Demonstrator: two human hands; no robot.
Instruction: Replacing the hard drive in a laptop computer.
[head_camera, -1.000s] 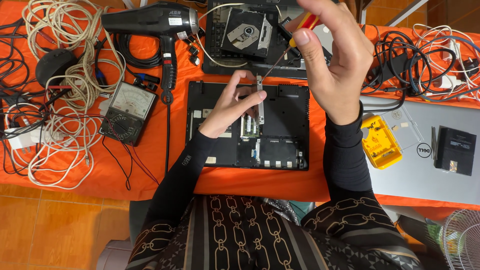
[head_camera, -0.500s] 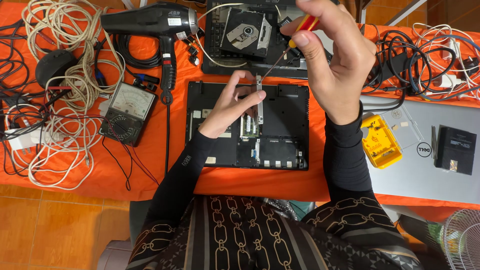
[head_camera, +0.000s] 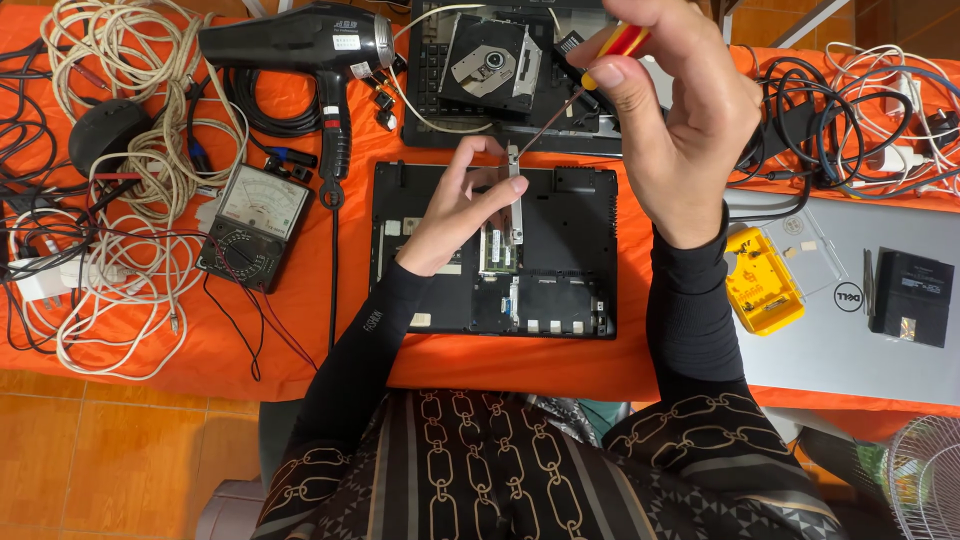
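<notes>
Head view: right hand (head_camera: 690, 120) grips screwdriver (head_camera: 585, 80) (tilted).

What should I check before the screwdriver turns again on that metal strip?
1. Right hand grips the screwdriver by its red and yellow handle: ok.
2. Screwdriver tip seated in a screw head on the metal strip: cannot tell, too small.
3. Left hand steadies the strip with its fingertips: ok.
4. Open laptop base lies flat on the orange cloth: ok.
5. Yellow bit case beside the right forearm, within reach: ok.
6. Meter leads clear of the base: ok.
</notes>
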